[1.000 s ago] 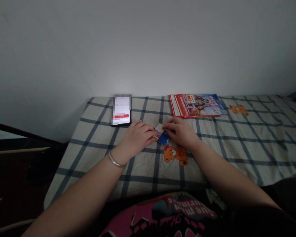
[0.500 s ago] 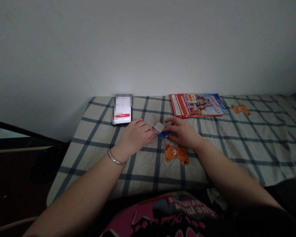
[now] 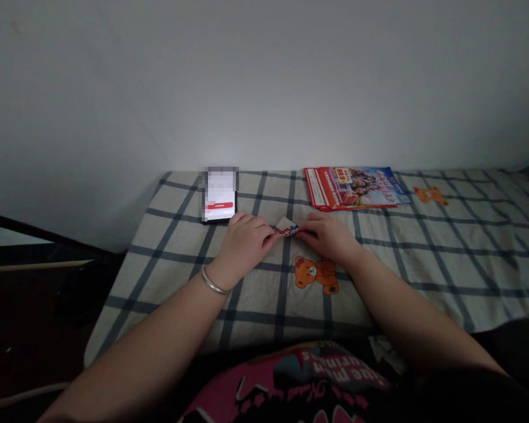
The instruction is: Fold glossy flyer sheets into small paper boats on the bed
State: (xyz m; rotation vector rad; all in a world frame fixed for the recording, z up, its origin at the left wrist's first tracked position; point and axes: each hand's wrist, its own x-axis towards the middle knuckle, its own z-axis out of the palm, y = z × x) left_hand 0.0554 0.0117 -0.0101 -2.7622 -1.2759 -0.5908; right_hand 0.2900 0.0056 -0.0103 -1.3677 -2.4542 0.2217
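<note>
A small folded piece of printed paper (image 3: 286, 227) sits between my two hands, with a pale corner pointing away from me and coloured print along its near edge. My left hand (image 3: 247, 239) pinches its left end between thumb and fingers. On the other side, my right hand (image 3: 327, 235) is closed on the right end the same way. The fingers cover both ends of the paper. A silver bangle (image 3: 214, 282) circles my left wrist.
A phone with a lit screen (image 3: 220, 197) lies beyond my left hand. Several colourful flyers (image 3: 357, 188) are stacked beyond my right hand. Everything lies on a checked cloth (image 3: 176, 264) with bear prints, against a pale wall (image 3: 264, 88).
The right fingers have drawn together into a pinch. The paper's near part has turned up, showing a narrower shape with red and blue print. The phone and flyers have stayed put.
</note>
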